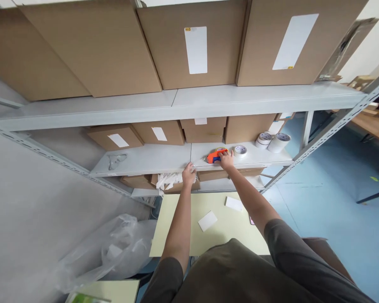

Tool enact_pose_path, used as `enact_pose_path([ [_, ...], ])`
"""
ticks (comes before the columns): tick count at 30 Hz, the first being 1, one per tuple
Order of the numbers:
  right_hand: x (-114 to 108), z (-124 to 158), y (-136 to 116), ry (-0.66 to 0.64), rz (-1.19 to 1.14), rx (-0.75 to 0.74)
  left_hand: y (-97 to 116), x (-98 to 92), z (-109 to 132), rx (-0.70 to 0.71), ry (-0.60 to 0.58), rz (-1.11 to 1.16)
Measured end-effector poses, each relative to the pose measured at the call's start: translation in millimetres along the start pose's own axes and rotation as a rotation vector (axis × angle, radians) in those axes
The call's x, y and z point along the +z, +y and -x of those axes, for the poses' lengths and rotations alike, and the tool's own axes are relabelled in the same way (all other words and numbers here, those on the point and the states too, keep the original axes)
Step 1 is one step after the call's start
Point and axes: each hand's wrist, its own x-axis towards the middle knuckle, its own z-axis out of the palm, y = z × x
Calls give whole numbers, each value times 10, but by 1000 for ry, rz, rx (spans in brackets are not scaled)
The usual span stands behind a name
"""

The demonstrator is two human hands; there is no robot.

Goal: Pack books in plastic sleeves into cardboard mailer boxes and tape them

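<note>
On the middle shelf (pixel 158 158), my right hand (pixel 226 160) grips an orange and blue tape dispenser (pixel 213 157) that rests at or just above the shelf surface. To its left, my left hand (pixel 188 173) is at the shelf's front edge with its fingers pinched together. A faint, pale strip of tape seems to run from the dispenser toward these fingers. Just right of my right hand lies a roll of tape (pixel 240 150). Farther right stand a stack of tape rolls (pixel 263 139) and a larger white roll (pixel 279 142).
Cardboard boxes (pixel 189 46) fill the upper shelf; smaller boxes (pixel 167 133) line the middle one. White cloth-like material (pixel 172 180) spills from a box below. A pale table (pixel 177 223) bears white cards (pixel 207 221). Clear plastic bagging (pixel 120 248) lies at left; a metal upright (pixel 331 130) stands at right.
</note>
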Motion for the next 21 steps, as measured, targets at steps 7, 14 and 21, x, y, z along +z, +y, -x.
enact_pose_path([
  [7, -128, 144, -216, 108, 65, 34, -37, -208, 272, 95, 68, 14],
  [14, 493, 1283, -291, 174, -109, 42, -915, -328, 786, 61, 70, -67],
  [21, 1652, 2989, -399, -470, -341, 555, -2057, 181, 1771, -510, -460, -286],
])
